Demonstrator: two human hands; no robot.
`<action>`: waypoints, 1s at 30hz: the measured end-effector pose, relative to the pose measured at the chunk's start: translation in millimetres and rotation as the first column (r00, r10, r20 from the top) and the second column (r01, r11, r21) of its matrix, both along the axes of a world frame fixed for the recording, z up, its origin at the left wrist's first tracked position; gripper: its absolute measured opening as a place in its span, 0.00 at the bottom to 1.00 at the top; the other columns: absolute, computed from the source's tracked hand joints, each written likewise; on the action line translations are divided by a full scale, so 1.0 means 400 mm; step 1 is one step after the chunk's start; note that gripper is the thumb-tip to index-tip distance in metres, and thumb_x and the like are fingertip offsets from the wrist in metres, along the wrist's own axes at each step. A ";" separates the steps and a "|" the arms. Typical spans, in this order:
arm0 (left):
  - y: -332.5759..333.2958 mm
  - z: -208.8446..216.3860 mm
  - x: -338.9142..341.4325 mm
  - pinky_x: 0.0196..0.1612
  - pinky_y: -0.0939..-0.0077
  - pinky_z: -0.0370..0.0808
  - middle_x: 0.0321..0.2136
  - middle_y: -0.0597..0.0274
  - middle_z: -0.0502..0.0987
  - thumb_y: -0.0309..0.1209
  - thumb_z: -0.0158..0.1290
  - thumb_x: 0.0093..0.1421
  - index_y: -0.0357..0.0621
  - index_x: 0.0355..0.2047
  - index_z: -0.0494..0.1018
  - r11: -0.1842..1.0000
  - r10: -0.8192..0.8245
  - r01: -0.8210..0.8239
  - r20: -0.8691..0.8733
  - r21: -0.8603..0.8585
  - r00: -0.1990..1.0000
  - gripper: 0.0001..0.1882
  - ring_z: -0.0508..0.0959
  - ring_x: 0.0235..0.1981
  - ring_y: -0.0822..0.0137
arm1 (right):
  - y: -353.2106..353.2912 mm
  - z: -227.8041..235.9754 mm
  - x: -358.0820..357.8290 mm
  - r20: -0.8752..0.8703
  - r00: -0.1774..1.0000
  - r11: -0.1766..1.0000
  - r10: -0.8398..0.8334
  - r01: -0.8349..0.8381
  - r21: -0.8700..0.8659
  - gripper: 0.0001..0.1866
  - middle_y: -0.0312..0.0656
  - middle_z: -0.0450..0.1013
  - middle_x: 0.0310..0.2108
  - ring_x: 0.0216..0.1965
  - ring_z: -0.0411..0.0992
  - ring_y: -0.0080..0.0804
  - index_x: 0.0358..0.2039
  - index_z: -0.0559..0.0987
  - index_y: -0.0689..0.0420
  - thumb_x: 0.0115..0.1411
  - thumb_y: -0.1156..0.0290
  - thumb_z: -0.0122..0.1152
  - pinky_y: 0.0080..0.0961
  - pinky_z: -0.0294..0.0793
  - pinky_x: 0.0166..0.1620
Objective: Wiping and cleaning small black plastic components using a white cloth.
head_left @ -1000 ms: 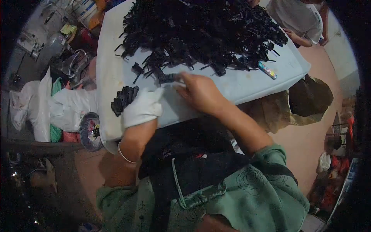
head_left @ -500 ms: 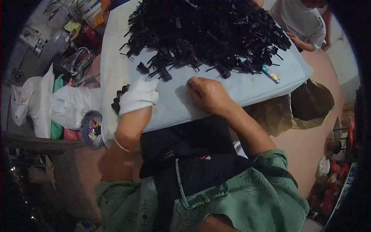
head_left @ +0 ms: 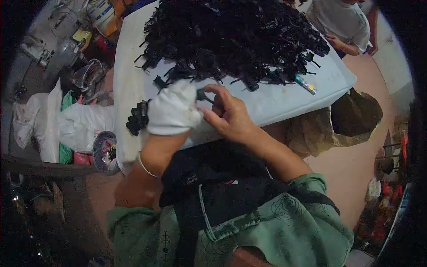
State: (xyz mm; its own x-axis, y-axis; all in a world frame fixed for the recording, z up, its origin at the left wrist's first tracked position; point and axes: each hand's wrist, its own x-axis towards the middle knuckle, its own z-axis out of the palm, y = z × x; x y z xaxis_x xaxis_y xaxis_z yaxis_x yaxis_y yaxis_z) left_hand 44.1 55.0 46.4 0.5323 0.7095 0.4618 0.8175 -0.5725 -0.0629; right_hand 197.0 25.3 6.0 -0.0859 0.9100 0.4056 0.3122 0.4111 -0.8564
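My left hand (head_left: 174, 109), in a white glove, is closed at the near side of the pale table (head_left: 267, 107). A small black plastic part (head_left: 201, 95) with a thin prong sticks out from its fingertips. My bare right hand (head_left: 231, 113) is just to the right, thumb and forefinger apart around the part's exposed end; whether a fingertip touches it I cannot tell. Beyond both hands spreads a large heap of similar black parts (head_left: 231, 40). Left of the glove, several black parts (head_left: 137, 118) lie in a neat row, partly hidden by it.
A colourful small packet (head_left: 306, 84) lies at the heap's right edge. Left of the table stand white sacks (head_left: 84, 127) and a bin (head_left: 105, 149). An open brown sack (head_left: 311, 129) is beneath the right edge. Another person (head_left: 340, 24) is at the far right.
My left hand has moved right and now shows a black part at its fingertips. My right hand's fingers have spread apart, and the two hands have come close together.
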 end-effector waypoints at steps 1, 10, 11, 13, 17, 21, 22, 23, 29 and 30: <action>-0.021 0.008 0.007 0.30 0.60 0.69 0.27 0.52 0.69 0.28 0.49 0.44 0.41 0.27 0.67 0.994 -0.062 0.068 0.069 -0.087 0.996 0.09 0.71 0.27 0.49 | 0.000 -0.008 0.001 0.001 1.000 1.000 -0.002 0.002 0.003 0.13 0.37 0.67 0.19 0.19 0.63 0.18 0.38 0.69 0.61 0.52 0.73 0.57 0.17 0.63 0.23; -0.078 -0.067 -0.041 0.34 0.71 0.72 0.33 0.55 0.73 0.36 0.46 0.57 0.36 0.39 0.68 0.820 0.316 0.243 0.765 -0.518 0.561 0.16 0.75 0.32 0.63 | -0.032 0.001 0.089 -0.376 0.904 0.900 0.205 -0.325 -0.290 0.11 0.32 0.69 0.25 0.27 0.65 0.15 0.37 0.70 0.63 0.55 0.71 0.53 0.13 0.65 0.30; -0.077 -0.058 -0.050 0.33 0.74 0.72 0.33 0.58 0.73 0.34 0.46 0.57 0.35 0.39 0.68 0.635 0.562 0.280 0.680 -0.720 0.472 0.14 0.74 0.32 0.67 | -0.035 0.003 0.089 -0.414 0.874 0.877 0.254 -0.389 -0.282 0.11 0.31 0.69 0.25 0.28 0.64 0.15 0.37 0.70 0.63 0.56 0.70 0.52 0.14 0.65 0.31; -0.091 -0.040 -0.023 0.29 0.81 0.71 0.28 0.61 0.73 0.31 0.47 0.57 0.37 0.39 0.69 0.347 0.798 0.630 0.572 -0.695 0.192 0.12 0.74 0.30 0.73 | -0.034 -0.006 0.086 -0.453 0.839 0.849 0.303 -0.453 -0.271 0.11 0.30 0.69 0.26 0.28 0.64 0.15 0.38 0.70 0.63 0.56 0.69 0.51 0.14 0.64 0.32; -0.078 -0.057 -0.027 0.21 0.86 0.67 0.26 0.66 0.73 0.30 0.45 0.58 0.38 0.40 0.68 0.146 0.682 0.895 0.698 -0.421 0.217 0.11 0.70 0.21 0.78 | -0.031 0.012 0.068 -0.101 0.949 0.935 0.298 -0.312 -0.167 0.13 0.33 0.67 0.22 0.24 0.63 0.16 0.39 0.70 0.61 0.54 0.71 0.54 0.16 0.63 0.26; -0.094 -0.070 -0.007 0.19 0.87 0.66 0.26 0.68 0.72 0.28 0.45 0.58 0.37 0.40 0.67 0.517 0.477 0.540 0.747 -0.665 0.463 0.11 0.69 0.20 0.79 | -0.063 0.040 0.044 0.103 0.960 0.957 0.260 -0.271 0.107 0.11 0.38 0.64 0.16 0.18 0.63 0.20 0.33 0.71 0.62 0.50 0.73 0.59 0.18 0.63 0.22; -0.096 -0.071 -0.003 0.20 0.87 0.66 0.26 0.68 0.71 0.28 0.46 0.57 0.37 0.40 0.66 0.557 0.422 0.512 0.754 -0.654 0.504 0.11 0.69 0.20 0.80 | -0.064 0.035 0.036 0.105 0.960 0.957 0.259 -0.270 0.106 0.11 0.38 0.64 0.16 0.18 0.63 0.20 0.33 0.71 0.62 0.50 0.73 0.59 0.18 0.63 0.22; -0.100 -0.071 0.000 0.21 0.87 0.66 0.26 0.68 0.71 0.27 0.46 0.57 0.37 0.40 0.66 0.597 0.366 0.484 0.754 -0.640 0.546 0.11 0.68 0.21 0.81 | -0.063 0.024 0.027 0.133 0.981 0.972 0.138 -0.160 0.174 0.09 0.38 0.64 0.15 0.17 0.62 0.21 0.29 0.71 0.61 0.49 0.73 0.60 0.19 0.63 0.21; -0.116 -0.067 0.000 0.23 0.85 0.68 0.25 0.68 0.70 0.23 0.47 0.54 0.37 0.43 0.63 0.537 0.364 0.529 0.746 -0.657 0.558 0.15 0.69 0.21 0.80 | -0.036 -0.017 0.011 -0.083 0.995 0.996 0.047 -0.054 -0.073 0.11 0.46 0.66 0.15 0.15 0.64 0.39 0.21 0.69 0.61 0.51 0.68 0.59 0.29 0.64 0.21; -0.114 -0.070 -0.003 0.23 0.85 0.68 0.25 0.68 0.70 0.23 0.47 0.54 0.37 0.43 0.63 0.538 0.365 0.527 0.746 -0.658 0.557 0.15 0.69 0.21 0.80 | -0.039 -0.018 0.011 -0.087 0.993 0.992 0.081 -0.089 -0.092 0.11 0.47 0.65 0.15 0.15 0.64 0.41 0.22 0.69 0.62 0.53 0.68 0.57 0.30 0.63 0.21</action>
